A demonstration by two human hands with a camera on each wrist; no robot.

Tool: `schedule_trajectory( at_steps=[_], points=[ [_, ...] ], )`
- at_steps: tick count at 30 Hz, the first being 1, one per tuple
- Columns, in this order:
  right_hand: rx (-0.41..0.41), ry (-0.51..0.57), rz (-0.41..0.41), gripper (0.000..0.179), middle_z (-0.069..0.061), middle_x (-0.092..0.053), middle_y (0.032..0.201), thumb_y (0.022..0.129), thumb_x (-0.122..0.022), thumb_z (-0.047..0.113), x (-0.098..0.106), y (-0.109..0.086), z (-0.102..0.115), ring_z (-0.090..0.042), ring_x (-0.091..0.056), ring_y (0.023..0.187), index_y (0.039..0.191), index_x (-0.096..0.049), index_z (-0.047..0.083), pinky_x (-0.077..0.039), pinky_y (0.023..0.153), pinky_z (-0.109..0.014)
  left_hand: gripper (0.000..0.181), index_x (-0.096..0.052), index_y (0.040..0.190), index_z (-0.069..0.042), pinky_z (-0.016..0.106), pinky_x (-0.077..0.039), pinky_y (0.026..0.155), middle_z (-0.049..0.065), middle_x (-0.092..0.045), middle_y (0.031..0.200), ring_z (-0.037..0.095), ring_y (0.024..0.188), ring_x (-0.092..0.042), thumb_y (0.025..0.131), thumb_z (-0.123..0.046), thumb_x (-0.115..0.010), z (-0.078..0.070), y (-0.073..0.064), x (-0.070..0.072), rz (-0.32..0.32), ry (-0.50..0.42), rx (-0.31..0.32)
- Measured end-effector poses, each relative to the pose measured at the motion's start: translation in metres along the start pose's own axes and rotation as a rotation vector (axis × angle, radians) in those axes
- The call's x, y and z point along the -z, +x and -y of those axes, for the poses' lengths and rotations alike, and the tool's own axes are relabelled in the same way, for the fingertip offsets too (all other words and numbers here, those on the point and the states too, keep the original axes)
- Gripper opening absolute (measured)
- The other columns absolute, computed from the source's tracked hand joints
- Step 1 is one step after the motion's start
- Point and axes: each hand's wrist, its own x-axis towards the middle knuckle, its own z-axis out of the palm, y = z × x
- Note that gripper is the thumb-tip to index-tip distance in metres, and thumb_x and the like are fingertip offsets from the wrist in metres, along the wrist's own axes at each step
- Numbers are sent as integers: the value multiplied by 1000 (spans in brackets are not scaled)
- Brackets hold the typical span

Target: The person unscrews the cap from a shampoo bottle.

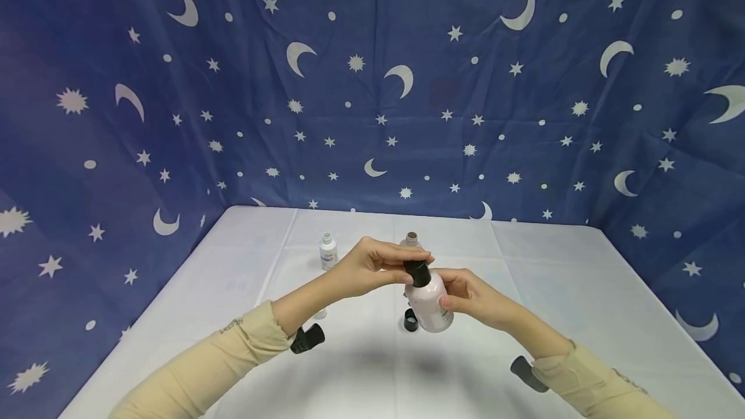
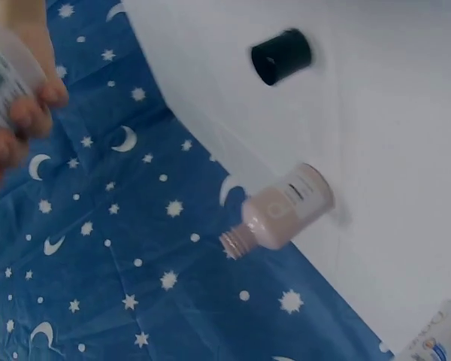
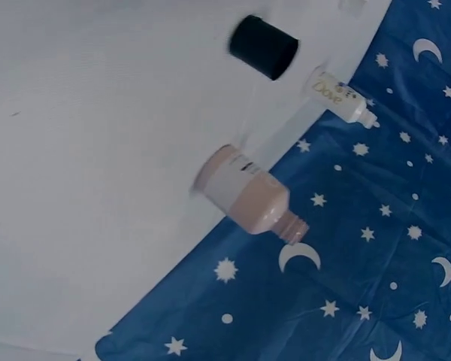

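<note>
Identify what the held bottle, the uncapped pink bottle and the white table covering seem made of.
Held bottle: smooth plastic, perhaps; rounded, pale wall. Uncapped pink bottle: glossy plastic or glass; bright glints on its shoulder. White covering: likely matte fabric, judging by fold creases.

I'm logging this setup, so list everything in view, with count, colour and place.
table: 1, white, lower view
patterned cloth: 1, blue with whitish moons and stars, behind the table
white bottle: 1, white, on table, left of centre
open bottle: 1, pink, right of white bottle
loose cap: 1, black, on table, nearer than open bottle
small object: 1, whitish, nearer than white bottle; unidentifiable
held bottle: 1, pale pink, tilted above table
top: 1, black, on held bottle
wrist devices: 2, dark, at wrists
sleeves: 2, cream, forearms
left hand: 1, bare, pinching top
right hand: 1, bare, gripping held bottle
</note>
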Motion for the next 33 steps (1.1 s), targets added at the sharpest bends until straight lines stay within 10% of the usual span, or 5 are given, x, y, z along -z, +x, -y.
schedule_trajectory(
  at_steps=[10,17,24,33],
  points=[
    [59,-39,-55,31,13,-61,123,99,-50,27,0,-1,4,-7,-59,111,130,-51,29,-51,92,-26,52,-56,111,22,32,-51,93,36,-57,114,33,120,-53,81,-19,-66,-1,1,-15,-166,-69,2],
    [28,-103,-113,58,17,-57,124,99,-49,26,4,-3,5,-5,-57,112,136,-33,-15,-50,92,-25,41,-58,111,20,31,-47,99,33,-59,114,31,123,-51,81,-8,-66,4,5,-21,-246,-47,-5],
    [71,-189,-196,56,20,-57,121,98,-51,20,2,0,8,-4,-60,106,134,-33,-18,-52,88,-23,41,-60,111,16,29,-48,98,30,-59,118,34,124,-51,82,-12,-65,4,7,-26,-341,-13,2],
    [75,-321,-393,57,-33,-52,126,92,-61,14,-5,10,5,3,-59,101,135,-38,-15,-53,85,-17,32,-64,110,11,29,-53,92,25,-64,114,31,114,-60,80,0,-70,5,14,-32,-490,54,28]
  ],
)
